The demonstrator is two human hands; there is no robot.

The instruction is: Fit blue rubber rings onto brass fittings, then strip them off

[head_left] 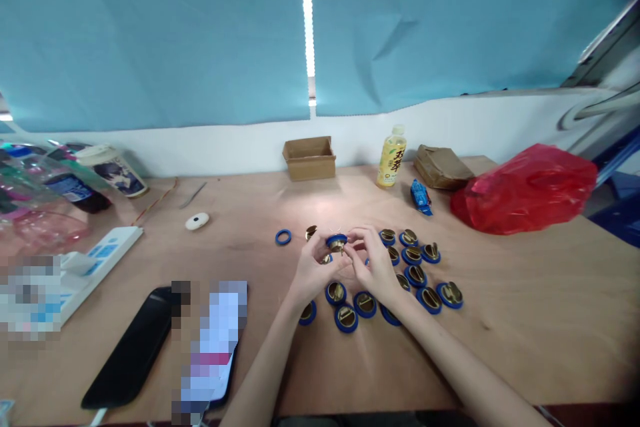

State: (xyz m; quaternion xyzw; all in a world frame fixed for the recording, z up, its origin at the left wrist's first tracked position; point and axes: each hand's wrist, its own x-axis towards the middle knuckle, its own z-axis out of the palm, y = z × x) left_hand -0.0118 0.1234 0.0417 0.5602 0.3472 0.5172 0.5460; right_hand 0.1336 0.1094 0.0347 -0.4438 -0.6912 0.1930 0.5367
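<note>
Between my two hands is a blue-rimmed badge [337, 240] with a gold metal back, held tilted just above the table. My left hand [316, 264] pinches its left side with thumb and fingers. On the right side, the fingers and thumb of my right hand [369, 257] close on it. Several like badges, such as one badge [346, 317], lie gold side up below and right of the hands, partly hidden by my right forearm. A loose blue ring [283, 237] lies to the left, near a gold disc [311, 233].
Along the back stand an open cardboard box [311, 165], a yellow drink bottle [391, 157], a brown package [443, 167] and a red plastic bag [530, 190]. A blue wrapper [421, 197] lies before them. At left are a power strip [100, 263], a black power bank [133, 347], a phone [215, 347] and several bottles.
</note>
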